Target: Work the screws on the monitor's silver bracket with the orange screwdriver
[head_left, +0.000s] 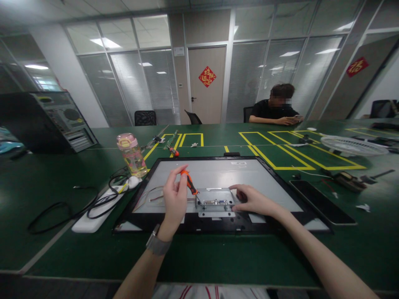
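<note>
An opened monitor panel lies flat on the green table in front of me, a black frame around its grey metal back. Near its front edge sits a metal bracket with video ports facing me. My left hand is closed on an orange and black screwdriver, which slants down to the bracket's left end; the exact spot its tip meets is too small to tell. My right hand grips the bracket's right end between thumb and fingers. Thin wires run from the bracket's left side beneath my left hand.
Left of the panel stand a pink-lidded bottle and a white power strip with black cables. A computer case is farther left. To the right lie a black phone-like slab and a white fan. A person sits across the table.
</note>
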Available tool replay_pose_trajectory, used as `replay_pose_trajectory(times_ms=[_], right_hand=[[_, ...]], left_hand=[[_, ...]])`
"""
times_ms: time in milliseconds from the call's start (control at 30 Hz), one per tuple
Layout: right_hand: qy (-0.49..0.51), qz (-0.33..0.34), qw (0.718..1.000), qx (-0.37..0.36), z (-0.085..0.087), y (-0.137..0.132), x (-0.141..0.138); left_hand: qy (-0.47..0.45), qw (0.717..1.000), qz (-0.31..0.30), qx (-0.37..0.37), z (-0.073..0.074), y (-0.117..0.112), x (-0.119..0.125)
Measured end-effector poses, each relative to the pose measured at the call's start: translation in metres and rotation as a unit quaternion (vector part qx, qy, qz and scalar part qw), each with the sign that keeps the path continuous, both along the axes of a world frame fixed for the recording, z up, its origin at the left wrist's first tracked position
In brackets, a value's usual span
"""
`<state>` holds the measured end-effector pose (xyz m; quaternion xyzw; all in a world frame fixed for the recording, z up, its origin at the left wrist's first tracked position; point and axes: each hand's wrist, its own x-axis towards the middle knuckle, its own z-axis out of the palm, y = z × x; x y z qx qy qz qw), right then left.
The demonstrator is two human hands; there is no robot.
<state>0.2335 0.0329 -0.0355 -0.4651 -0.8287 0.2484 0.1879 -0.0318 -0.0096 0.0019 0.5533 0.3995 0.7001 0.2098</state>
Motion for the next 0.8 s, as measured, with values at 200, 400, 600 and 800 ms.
replay_pose_trajectory(times_ms=[200,400,600,800], right_hand=[[0.005,0.001,1.000,-0.005,-0.0007,-0.0001,0.0002],[-0.006,-0.003,1.000,-0.007,0.0017,-0.0010,-0.0011],[-0.004,0.001,1.000,-0.006,0.0014,-0.0003,-0.0010],[-0.003,-0.002,1.000,-0.009,0.0034,-0.0017,-0.0013]], left_hand=[[0.013,0.999,0.007,0.030,-0.0003,-0.0012,0.0004],[-0.004,1.000,-0.014,0.002,-0.0007,-0.0004,0.0018],[0.001,1.000,0.000,0.012,-0.0002,-0.0014,0.0014],[0.001,1.000,-0.010,-0.006,0.0006,-0.0015,0.0015]])
